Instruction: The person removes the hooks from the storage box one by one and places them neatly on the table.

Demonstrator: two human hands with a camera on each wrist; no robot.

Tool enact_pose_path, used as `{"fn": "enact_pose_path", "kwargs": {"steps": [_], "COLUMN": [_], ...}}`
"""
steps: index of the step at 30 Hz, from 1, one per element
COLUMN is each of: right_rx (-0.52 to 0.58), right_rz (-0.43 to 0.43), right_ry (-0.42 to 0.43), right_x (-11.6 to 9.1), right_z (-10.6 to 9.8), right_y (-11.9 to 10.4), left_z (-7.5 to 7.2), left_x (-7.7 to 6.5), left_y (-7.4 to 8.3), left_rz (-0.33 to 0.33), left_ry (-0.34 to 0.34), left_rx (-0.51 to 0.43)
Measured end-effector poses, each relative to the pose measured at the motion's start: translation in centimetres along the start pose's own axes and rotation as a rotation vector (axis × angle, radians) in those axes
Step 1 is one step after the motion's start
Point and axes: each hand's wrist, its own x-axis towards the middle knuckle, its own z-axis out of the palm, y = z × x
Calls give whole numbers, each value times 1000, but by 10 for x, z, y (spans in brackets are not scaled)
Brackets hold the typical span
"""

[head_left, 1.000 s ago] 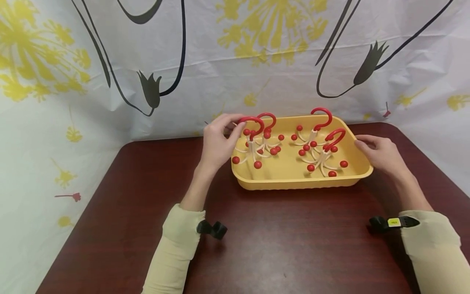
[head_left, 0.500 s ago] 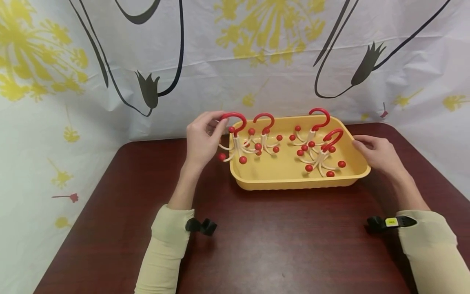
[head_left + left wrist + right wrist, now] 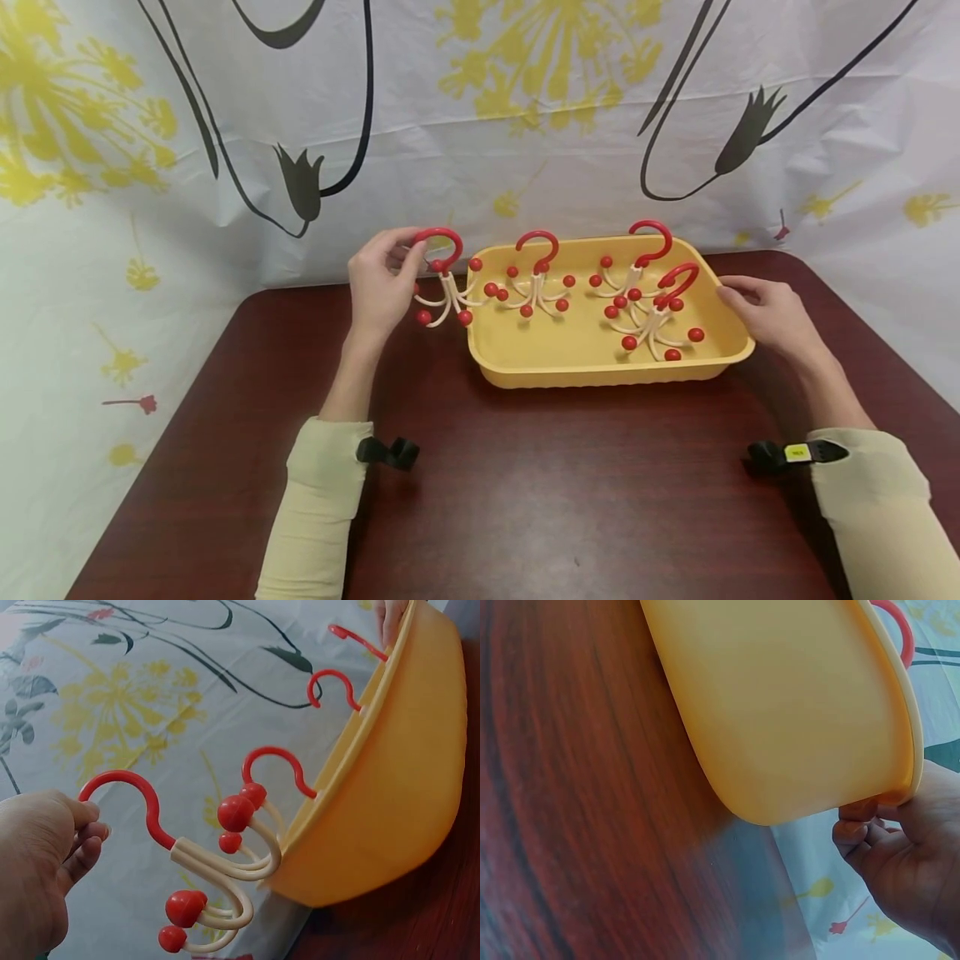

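My left hand [image 3: 381,287] pinches the red curved top of a hook hanger [image 3: 450,287] between thumb and fingers. This hanger has cream arms that curl upward and end in red balls, clear in the left wrist view. It hangs upright in the air just off the left end of a yellow plastic tray [image 3: 570,374], its right arms overlapping the rim. Inside the tray stand three similar hangers: one at left [image 3: 537,287], one at back right [image 3: 634,277] and one at front right [image 3: 656,321]. At the tray's right end, my right hand [image 3: 772,315] grips the rim.
A dark red-brown wooden table [image 3: 480,483] lies under the tray. Behind it, close to the tray's back side, hangs a white sheet [image 3: 420,183] printed with yellow and grey flowers. Black straps [image 3: 390,452] sit on both sleeved wrists.
My left hand has lifted the hook hanger from the tray's left side and moved it left past the rim. The right hand and the tray stay in place.
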Motion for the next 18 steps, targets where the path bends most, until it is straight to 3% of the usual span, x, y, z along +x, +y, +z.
{"fn": "enact_pose_path", "kwargs": {"steps": [18], "right_rx": [34], "right_rz": [8], "right_ry": [-6], "right_x": [-1], "right_z": [1], "right_y": [-1], "left_z": [-13], "left_x": [-1], "left_y": [-21], "left_rz": [-64], "left_ry": [54], "left_rx": [50]}}
